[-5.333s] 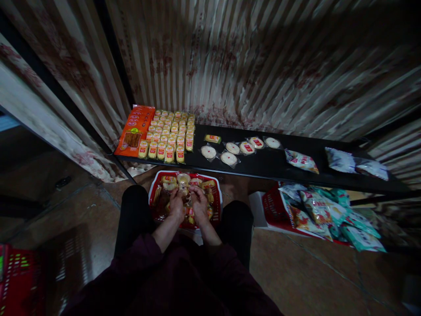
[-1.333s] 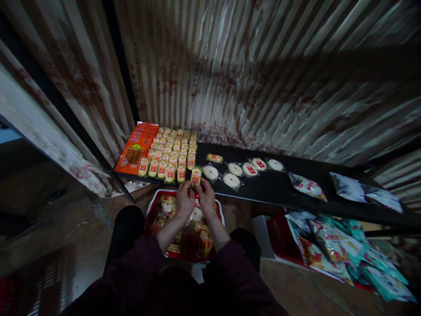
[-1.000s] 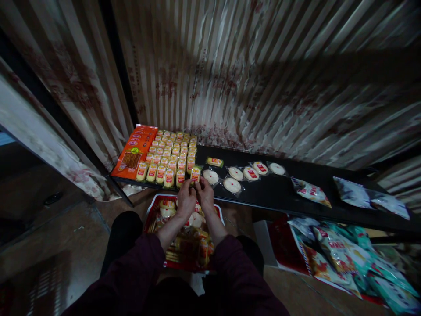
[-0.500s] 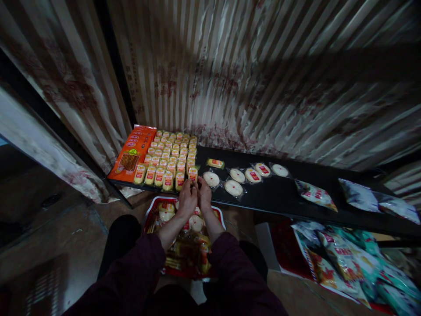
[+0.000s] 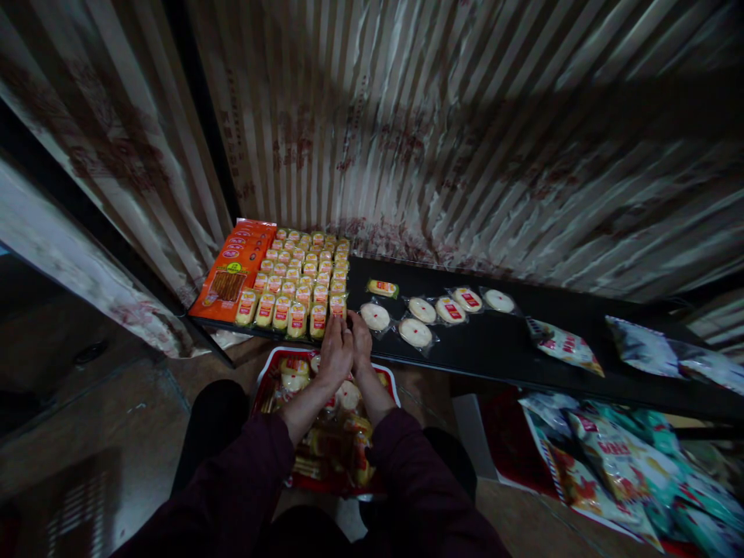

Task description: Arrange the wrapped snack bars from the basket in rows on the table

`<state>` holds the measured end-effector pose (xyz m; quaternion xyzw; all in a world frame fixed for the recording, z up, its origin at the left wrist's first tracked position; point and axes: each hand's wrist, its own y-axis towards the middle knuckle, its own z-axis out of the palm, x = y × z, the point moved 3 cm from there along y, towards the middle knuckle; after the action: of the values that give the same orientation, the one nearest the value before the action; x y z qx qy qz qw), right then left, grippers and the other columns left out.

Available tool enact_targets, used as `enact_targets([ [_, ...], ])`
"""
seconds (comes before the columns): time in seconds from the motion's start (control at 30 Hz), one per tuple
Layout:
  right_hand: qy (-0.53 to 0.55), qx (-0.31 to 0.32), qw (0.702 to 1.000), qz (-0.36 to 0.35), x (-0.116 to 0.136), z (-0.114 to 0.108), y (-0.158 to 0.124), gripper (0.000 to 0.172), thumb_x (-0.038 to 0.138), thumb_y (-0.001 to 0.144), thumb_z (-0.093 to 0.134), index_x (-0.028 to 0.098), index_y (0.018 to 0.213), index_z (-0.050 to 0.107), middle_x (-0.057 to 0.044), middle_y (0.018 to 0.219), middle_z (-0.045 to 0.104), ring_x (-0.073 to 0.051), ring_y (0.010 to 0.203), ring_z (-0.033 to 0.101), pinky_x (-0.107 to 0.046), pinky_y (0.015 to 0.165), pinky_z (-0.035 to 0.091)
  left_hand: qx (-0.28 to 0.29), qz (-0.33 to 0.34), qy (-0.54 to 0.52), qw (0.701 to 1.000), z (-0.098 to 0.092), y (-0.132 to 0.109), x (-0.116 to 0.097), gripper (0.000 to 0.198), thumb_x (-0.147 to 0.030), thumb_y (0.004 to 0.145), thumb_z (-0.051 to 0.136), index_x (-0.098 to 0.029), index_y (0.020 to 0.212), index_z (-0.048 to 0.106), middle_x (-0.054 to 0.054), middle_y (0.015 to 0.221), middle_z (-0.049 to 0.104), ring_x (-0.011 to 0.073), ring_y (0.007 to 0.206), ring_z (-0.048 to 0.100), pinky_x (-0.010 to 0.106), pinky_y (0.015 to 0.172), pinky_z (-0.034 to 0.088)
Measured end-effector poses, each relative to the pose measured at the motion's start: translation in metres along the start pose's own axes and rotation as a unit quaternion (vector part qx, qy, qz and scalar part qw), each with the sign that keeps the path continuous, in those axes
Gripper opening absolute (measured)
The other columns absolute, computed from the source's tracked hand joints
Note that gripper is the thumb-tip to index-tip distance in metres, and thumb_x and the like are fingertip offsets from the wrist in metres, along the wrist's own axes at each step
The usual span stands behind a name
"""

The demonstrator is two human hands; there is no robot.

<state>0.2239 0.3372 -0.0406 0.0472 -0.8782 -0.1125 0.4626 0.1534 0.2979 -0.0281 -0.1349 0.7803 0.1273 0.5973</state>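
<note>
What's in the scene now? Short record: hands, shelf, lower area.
left hand: fingertips at the near end of a yellow packet; grip unclear
right hand: close beside the left; grip unclear
black shelf: orange pouch, yellow packet rows, round white wrapped pieces, snack bags
lower area: red basket with white rim, holding wrapped snacks; more bags at right

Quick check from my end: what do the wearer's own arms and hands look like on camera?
Both the left hand and right hand are ungloved. Dark maroon-purple sleeves end partway down the forearms, leaving the wrists bare, with no watch visible. It's too dim to tell about rings.
</note>
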Motion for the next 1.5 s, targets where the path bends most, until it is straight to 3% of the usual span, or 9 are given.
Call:
enact_targets([
  [0.2,-0.039,-0.009,0.999,0.008,-0.001,0.003,-0.002,0.039,0.021,0.081,0.043,0.02,0.116,0.061,-0.01,0.107,0.062,-0.024,0.104,0.052,-0.038,0.094,0.04,-0.012,-0.009,-0.008,1.0,0.001,0.002,0.002,0.047,-0.021,0.083,0.043,-0.011,0.129,0.051,0.015,0.141,0.047,0.0236,0.136,0.038,0.04,0.117,0.024],
  [0.33,-0.028,-0.005,1.0,0.012,-0.002,0.005,0.0,0.044,0.017,0.082,0.042,0.023,0.122,0.057,-0.008,0.109,0.061,-0.022,0.105,0.052,-0.034,0.091,0.043,0.009,0.007,-0.029,1.0,-0.001,0.002,0.001,0.042,-0.024,0.08,0.05,-0.015,0.121,0.058,0.014,0.137,0.052,0.0262,0.137,0.036,0.042,0.117,0.023],
  [0.53,-0.002,-0.003,1.0,0.022,-0.002,0.005,0.003,0.028,0.03,0.091,0.049,0.023,0.117,0.058,-0.007,0.118,0.059,-0.02,0.105,0.056,-0.035,0.088,0.049,0.012,0.042,-0.024,0.999,-0.003,0.0,0.001,0.041,-0.029,0.081,0.051,-0.018,0.12,0.06,0.011,0.136,0.054,0.0264,0.137,0.035,0.045,0.117,0.021],
  [0.63,-0.005,-0.003,1.0,0.021,-0.002,0.002,0.001,0.03,0.035,0.091,0.054,0.02,0.117,0.056,-0.008,0.122,0.057,-0.02,0.102,0.059,-0.04,0.087,0.052,0.02,0.049,-0.011,0.999,-0.003,-0.005,0.001,0.044,-0.028,0.084,0.047,-0.017,0.126,0.056,0.011,0.138,0.051,0.0254,0.14,0.029,0.046,0.118,0.018],
  [0.83,-0.021,-0.006,0.999,0.029,0.001,0.0,-0.002,0.029,0.035,0.092,0.054,0.021,0.117,0.057,-0.008,0.122,0.057,-0.019,0.103,0.059,-0.039,0.087,0.052,0.036,0.142,0.066,0.987,-0.019,-0.026,-0.006,0.05,-0.025,0.09,0.034,-0.011,0.136,0.045,0.013,0.146,0.042,0.0224,0.142,0.025,0.043,0.118,0.02],
  [1.07,-0.098,-0.021,0.994,0.04,0.013,0.004,-0.005,0.039,0.029,0.088,0.049,0.019,0.125,0.054,-0.012,0.112,0.061,-0.025,0.103,0.056,-0.039,0.09,0.045,0.009,0.207,0.181,0.961,-0.044,-0.046,0.01,0.05,-0.011,0.084,0.037,-0.012,0.132,0.05,0.014,0.144,0.044,0.0253,0.143,0.023,0.05,0.115,0.025],
  [1.3,-0.17,-0.006,0.984,0.044,0.017,0.004,-0.006,0.038,0.03,0.09,0.044,0.017,0.124,0.054,-0.011,0.111,0.062,-0.022,0.101,0.056,-0.034,0.09,0.044,0.019,0.247,0.286,0.926,-0.042,-0.044,0.025,0.056,0.0,0.079,0.034,-0.003,0.134,0.044,0.019,0.146,0.04,0.0254,0.145,0.013,0.05,0.113,0.031],
  [1.5,-0.18,-0.008,0.983,0.034,0.017,0.004,-0.006,0.038,0.032,0.091,0.043,0.018,0.125,0.053,-0.011,0.11,0.062,-0.022,0.099,0.057,-0.034,0.087,0.044,0.012,0.259,0.288,0.922,-0.04,-0.038,0.027,0.063,0.0,0.077,0.036,-0.004,0.14,0.035,0.021,0.149,0.033,0.028,0.145,0.008,0.054,0.113,0.031],
])
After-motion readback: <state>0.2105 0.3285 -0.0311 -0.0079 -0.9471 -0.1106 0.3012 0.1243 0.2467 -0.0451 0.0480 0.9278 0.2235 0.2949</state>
